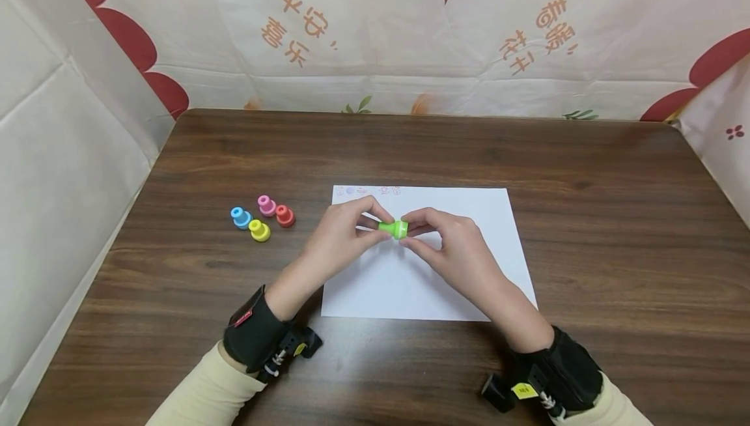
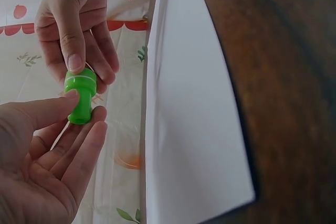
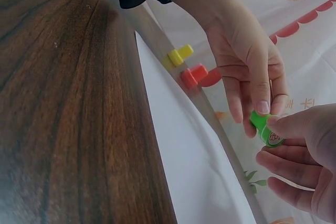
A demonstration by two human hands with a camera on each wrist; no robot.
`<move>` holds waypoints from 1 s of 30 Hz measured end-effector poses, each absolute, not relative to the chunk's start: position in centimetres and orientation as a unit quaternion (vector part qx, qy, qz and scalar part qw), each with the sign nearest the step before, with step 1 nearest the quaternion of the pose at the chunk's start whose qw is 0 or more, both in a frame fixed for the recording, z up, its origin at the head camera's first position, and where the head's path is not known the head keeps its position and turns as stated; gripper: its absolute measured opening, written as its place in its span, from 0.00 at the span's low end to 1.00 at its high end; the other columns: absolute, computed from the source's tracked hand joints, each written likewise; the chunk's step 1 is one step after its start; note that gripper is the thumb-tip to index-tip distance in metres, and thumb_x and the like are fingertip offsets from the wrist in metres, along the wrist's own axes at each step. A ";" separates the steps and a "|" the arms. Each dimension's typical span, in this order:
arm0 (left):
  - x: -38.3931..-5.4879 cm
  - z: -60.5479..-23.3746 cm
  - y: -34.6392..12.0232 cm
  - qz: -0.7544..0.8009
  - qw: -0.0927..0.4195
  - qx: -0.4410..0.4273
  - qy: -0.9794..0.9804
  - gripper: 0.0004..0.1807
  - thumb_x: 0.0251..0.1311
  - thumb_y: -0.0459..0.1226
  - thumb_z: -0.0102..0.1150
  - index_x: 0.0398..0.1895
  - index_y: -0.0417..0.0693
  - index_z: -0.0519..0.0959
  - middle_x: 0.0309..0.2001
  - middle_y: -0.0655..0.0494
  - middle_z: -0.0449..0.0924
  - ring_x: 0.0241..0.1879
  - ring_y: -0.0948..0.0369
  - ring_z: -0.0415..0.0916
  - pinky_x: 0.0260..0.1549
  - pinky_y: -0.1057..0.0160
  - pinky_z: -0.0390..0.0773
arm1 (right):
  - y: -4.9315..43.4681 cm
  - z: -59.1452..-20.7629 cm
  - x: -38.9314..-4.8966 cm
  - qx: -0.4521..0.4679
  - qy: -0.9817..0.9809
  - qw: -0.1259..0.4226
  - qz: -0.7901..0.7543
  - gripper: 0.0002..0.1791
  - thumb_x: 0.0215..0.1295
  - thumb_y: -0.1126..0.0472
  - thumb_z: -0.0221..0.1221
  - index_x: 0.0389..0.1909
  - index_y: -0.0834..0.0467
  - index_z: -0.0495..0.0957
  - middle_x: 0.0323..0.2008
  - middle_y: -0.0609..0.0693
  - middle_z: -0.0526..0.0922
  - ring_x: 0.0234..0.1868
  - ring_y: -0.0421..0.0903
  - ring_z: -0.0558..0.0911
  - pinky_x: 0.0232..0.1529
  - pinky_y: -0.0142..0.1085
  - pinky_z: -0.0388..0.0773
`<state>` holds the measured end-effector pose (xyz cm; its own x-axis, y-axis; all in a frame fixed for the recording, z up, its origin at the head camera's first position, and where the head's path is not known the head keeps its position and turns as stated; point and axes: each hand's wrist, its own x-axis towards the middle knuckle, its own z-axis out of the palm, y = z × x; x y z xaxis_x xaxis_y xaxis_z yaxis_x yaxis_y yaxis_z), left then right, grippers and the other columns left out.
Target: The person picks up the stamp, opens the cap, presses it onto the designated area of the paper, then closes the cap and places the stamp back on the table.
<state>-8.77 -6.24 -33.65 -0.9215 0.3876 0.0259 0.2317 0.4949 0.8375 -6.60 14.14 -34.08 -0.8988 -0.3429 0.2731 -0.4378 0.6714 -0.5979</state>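
Observation:
A small green toy stamp [image 1: 397,229] is held between both hands, raised over a white sheet of paper [image 1: 375,296]. My left hand [image 1: 341,236] pinches its narrow handle, thumb on one side and fingers on the other. At the wider end, with its thin white band, my right hand [image 1: 459,250] grips with thumb and fingertips. The right wrist view shows a patterned face on the end of the stamp [image 3: 265,129]. Small coloured prints [image 1: 363,190] run along the paper's far edge.
Left of the paper, a blue stamp [image 1: 241,218], a pink stamp [image 1: 266,205], a red stamp [image 1: 285,215] and a yellow stamp [image 1: 259,230] stand grouped on the brown wooden table [image 1: 615,250]. A patterned white cloth [image 1: 381,28] hangs behind the table.

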 end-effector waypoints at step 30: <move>-6.8 -33.3 -6.0 0.440 0.059 0.179 0.878 0.08 0.56 0.33 0.72 0.37 0.48 0.83 0.39 0.56 0.88 0.37 0.63 0.85 0.42 0.65 0.86 | 13.6 -33.7 -5.2 0.237 -0.918 0.059 0.311 0.21 0.56 0.61 0.72 0.51 0.55 0.83 0.42 0.47 0.90 0.43 0.44 0.89 0.44 0.43 0.85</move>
<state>-6.78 -5.99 -33.30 -0.9291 0.3661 0.0530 0.2615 0.5489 0.7939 -5.22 13.63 -33.68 -0.8805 -0.3990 0.2560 -0.4725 0.6940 -0.5432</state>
